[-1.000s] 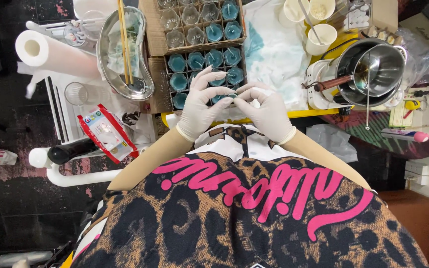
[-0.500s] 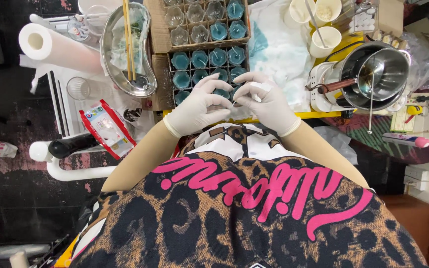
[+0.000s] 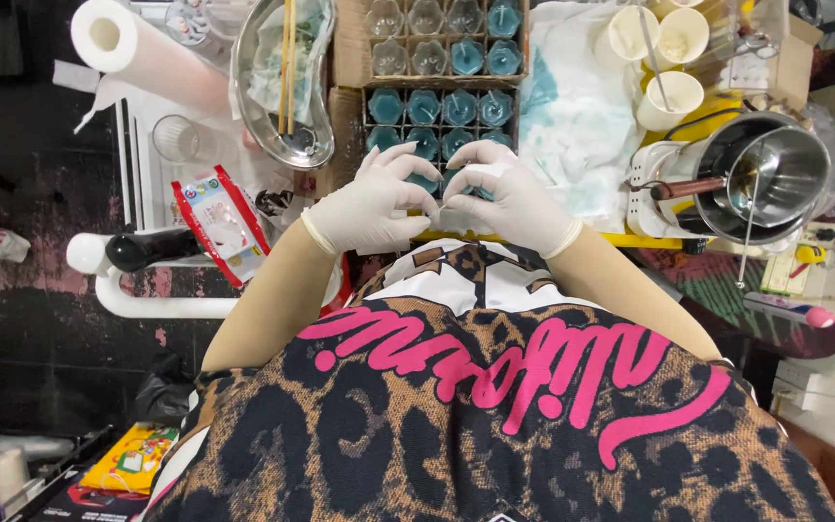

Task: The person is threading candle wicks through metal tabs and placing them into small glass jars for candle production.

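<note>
Small hexagonal glass cups of teal wax point(image 3: 442, 121) in a divided cardboard tray, with both gloved hands working at the tray's near edge.

Left of the tray lie a white paper roll point(image 3: 137, 53), a red and white plastic packet point(image 3: 219, 222) and a kidney-shaped steel dish point(image 3: 282, 82) holding two wooden sticks. The left hand point(image 3: 364, 205), in a white glove, is at the tray's near row with fingers curled inward, tips bunched close together; what they pinch is too small to tell. The right hand point(image 3: 509, 201), gloved alike, sits just beside it, fingertips meeting the left's over a teal cup at the tray's near edge, fingers bent and nearly together. Right of the tray lie a stained white cloth point(image 3: 572, 126), white paper cups point(image 3: 669, 97) and a steel saucepan point(image 3: 770, 174) with a wooden handle.
</note>
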